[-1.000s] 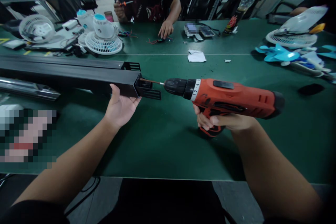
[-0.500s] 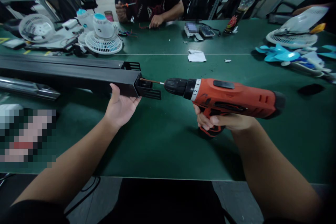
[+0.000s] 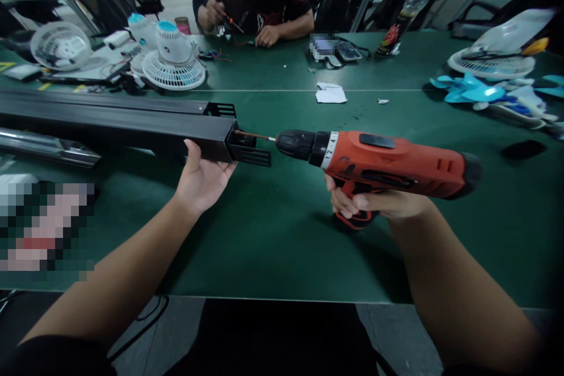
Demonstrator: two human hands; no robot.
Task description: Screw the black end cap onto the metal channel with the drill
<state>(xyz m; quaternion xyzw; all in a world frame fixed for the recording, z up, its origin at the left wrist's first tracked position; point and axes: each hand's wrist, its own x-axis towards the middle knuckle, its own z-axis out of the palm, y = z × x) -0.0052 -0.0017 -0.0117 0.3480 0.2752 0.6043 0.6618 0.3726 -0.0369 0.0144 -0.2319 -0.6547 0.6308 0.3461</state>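
Observation:
My right hand (image 3: 374,200) is wrapped round the handle of a red and black cordless drill (image 3: 388,161), which points left. A long thin bit (image 3: 258,136) runs from its chuck to the open end of a black rectangular tube (image 3: 189,132); where its tip ends inside is hard to see. Slotted black tabs (image 3: 251,155) stick out at that end. With thumb on the near side and fingers underneath, my left hand (image 3: 202,179) grips the tube close to its end. A second black tube (image 3: 167,107) lies just behind the first.
A shiny metal tube (image 3: 48,147) lies at the left. Fan parts (image 3: 174,61) stand at the back left, with blue fan blades (image 3: 473,89) at the right. Paper scraps (image 3: 331,94) lie mid-table. Across the table, a person (image 3: 259,6) holds a screwdriver (image 3: 232,22).
My hands, the drill and the tube hold almost still. Across the table, the person has leaned forward and brought the screwdriver down toward small parts at their other hand.

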